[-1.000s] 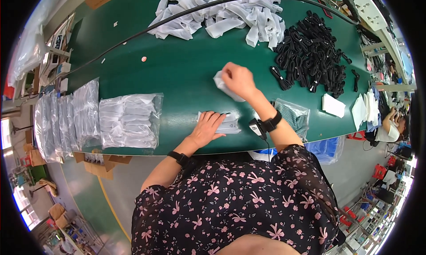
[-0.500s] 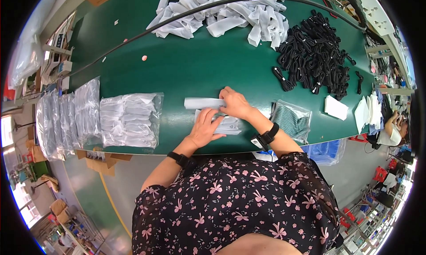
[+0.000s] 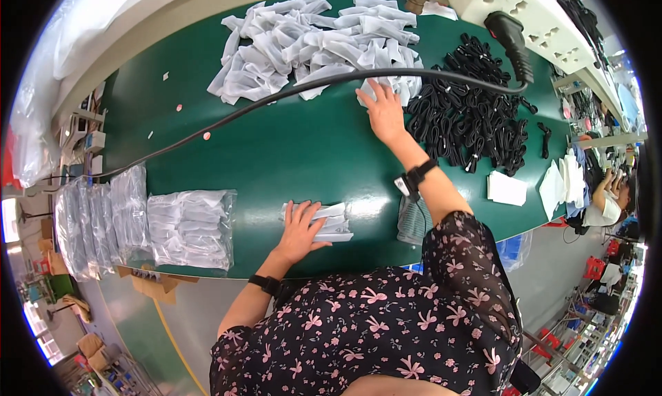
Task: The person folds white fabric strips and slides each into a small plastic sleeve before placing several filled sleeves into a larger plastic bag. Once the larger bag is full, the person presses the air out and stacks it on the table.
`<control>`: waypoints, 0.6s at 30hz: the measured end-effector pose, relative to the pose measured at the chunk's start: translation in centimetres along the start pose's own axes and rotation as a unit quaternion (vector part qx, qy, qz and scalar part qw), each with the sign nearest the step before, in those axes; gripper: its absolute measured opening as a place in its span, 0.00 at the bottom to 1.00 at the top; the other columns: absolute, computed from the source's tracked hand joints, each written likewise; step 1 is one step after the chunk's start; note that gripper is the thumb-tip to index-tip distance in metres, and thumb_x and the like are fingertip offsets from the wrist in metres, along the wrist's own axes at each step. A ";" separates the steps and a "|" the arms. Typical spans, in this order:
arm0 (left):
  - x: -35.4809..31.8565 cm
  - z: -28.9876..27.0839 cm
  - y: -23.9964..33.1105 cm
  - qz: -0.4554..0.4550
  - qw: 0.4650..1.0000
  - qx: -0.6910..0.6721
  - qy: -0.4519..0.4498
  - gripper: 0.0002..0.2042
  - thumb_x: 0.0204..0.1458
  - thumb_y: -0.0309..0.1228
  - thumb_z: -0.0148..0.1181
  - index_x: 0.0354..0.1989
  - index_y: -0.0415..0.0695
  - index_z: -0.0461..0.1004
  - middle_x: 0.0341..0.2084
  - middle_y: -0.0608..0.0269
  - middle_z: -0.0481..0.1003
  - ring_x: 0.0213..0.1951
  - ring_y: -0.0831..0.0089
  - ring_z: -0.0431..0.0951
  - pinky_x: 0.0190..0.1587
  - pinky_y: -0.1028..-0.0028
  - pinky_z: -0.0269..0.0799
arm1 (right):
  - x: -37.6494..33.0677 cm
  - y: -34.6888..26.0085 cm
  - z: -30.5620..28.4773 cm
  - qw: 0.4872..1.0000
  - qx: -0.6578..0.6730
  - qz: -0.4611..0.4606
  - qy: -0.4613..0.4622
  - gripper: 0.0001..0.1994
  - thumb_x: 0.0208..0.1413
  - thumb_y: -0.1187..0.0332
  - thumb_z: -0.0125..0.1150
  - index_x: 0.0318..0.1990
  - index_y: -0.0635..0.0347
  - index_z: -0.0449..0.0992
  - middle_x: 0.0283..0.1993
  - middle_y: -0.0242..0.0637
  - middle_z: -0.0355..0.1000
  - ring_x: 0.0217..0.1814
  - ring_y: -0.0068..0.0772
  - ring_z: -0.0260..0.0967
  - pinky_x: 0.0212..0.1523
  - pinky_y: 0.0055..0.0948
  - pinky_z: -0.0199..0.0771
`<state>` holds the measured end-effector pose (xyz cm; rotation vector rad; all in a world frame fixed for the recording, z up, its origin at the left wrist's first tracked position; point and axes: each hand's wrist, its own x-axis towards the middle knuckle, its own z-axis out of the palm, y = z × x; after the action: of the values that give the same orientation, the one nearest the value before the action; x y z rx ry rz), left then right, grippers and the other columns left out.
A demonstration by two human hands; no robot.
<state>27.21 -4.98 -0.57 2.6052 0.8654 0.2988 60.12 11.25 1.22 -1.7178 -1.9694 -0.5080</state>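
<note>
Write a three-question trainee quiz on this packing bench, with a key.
1. True or false: the left hand lies flat on a small stack of white packets.
2. The right hand reaches to which pile: A the heap of white packets, B the pile of black cable bundles, C the clear bags?
3. What crosses the green table above the right hand?

Key: 1 true. 2 A. 3 a black power cable.

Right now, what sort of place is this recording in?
Probably a factory packing line: a long green table holds a heap of white packets, a pile of black cables and stacks of clear bags.
</note>
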 end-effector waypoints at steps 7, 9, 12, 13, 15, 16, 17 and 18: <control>0.3 -0.3 -0.1 -0.008 1.000 0.011 -0.016 0.31 0.38 0.50 0.69 0.47 0.44 0.70 0.61 0.57 0.61 0.62 0.51 0.57 0.65 0.42 0.45 | 2.7 -0.6 1.7 0.946 0.117 -0.011 -0.303 0.16 0.48 0.73 0.54 0.47 0.61 0.73 0.49 0.42 0.71 0.54 0.39 0.66 0.46 0.40 0.67; 0.4 -0.2 -0.1 -0.008 1.000 0.009 -0.023 0.31 0.38 0.50 0.69 0.48 0.43 0.69 0.61 0.57 0.61 0.62 0.52 0.57 0.66 0.43 0.45 | 2.5 -3.7 0.5 0.953 0.115 -0.037 -0.278 0.15 0.49 0.72 0.54 0.46 0.60 0.73 0.49 0.41 0.72 0.54 0.39 0.66 0.47 0.40 0.67; 0.6 -0.2 -0.1 -0.005 1.000 -0.006 -0.020 0.35 0.37 0.49 0.70 0.52 0.43 0.66 0.62 0.56 0.61 0.62 0.52 0.58 0.66 0.44 0.45 | 2.1 -5.0 -0.6 0.966 0.098 -0.081 -0.223 0.13 0.49 0.71 0.55 0.43 0.59 0.74 0.49 0.40 0.72 0.53 0.38 0.67 0.48 0.39 0.67; 0.4 -0.2 -0.1 -0.005 1.000 -0.004 -0.021 0.35 0.37 0.49 0.70 0.52 0.43 0.66 0.62 0.56 0.61 0.62 0.52 0.58 0.66 0.44 0.45 | 2.1 -4.1 -0.7 0.983 0.037 -0.088 -0.156 0.11 0.49 0.71 0.55 0.42 0.58 0.73 0.46 0.39 0.72 0.52 0.38 0.68 0.47 0.39 0.68; 0.1 0.1 0.0 -0.025 0.999 -0.040 -0.018 0.38 0.37 0.49 0.70 0.56 0.43 0.62 0.63 0.56 0.60 0.62 0.52 0.58 0.66 0.44 0.45 | 2.7 -1.8 -0.9 0.991 -0.087 -0.101 -0.014 0.08 0.48 0.71 0.55 0.38 0.58 0.73 0.42 0.39 0.72 0.48 0.38 0.69 0.45 0.38 0.69; 0.5 0.0 0.0 -0.030 0.998 -0.058 -0.015 0.40 0.37 0.48 0.70 0.58 0.43 0.60 0.63 0.56 0.59 0.62 0.52 0.58 0.66 0.44 0.45 | 2.5 -0.2 -0.2 0.991 -0.091 -0.099 -0.010 0.08 0.48 0.71 0.55 0.38 0.58 0.73 0.42 0.39 0.72 0.48 0.38 0.69 0.45 0.38 0.69; 0.8 -0.1 0.0 -0.024 0.998 -0.055 -0.012 0.40 0.37 0.48 0.70 0.58 0.43 0.60 0.63 0.56 0.59 0.62 0.52 0.58 0.66 0.44 0.45 | 1.8 1.4 1.4 0.988 -0.085 -0.129 -0.019 0.07 0.48 0.72 0.55 0.36 0.58 0.72 0.41 0.39 0.72 0.48 0.39 0.69 0.45 0.37 0.68; 1.1 -0.6 0.5 -0.022 0.999 -0.033 -0.024 0.42 0.37 0.48 0.71 0.60 0.43 0.58 0.62 0.55 0.59 0.62 0.52 0.58 0.66 0.45 0.46 | 1.2 2.6 2.6 0.984 -0.077 -0.160 -0.031 0.06 0.47 0.73 0.55 0.35 0.57 0.72 0.40 0.39 0.72 0.48 0.39 0.69 0.45 0.36 0.68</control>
<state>28.15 -4.48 0.22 2.5187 0.8787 0.2469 62.27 14.05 -0.26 -1.5242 -2.3214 -0.7436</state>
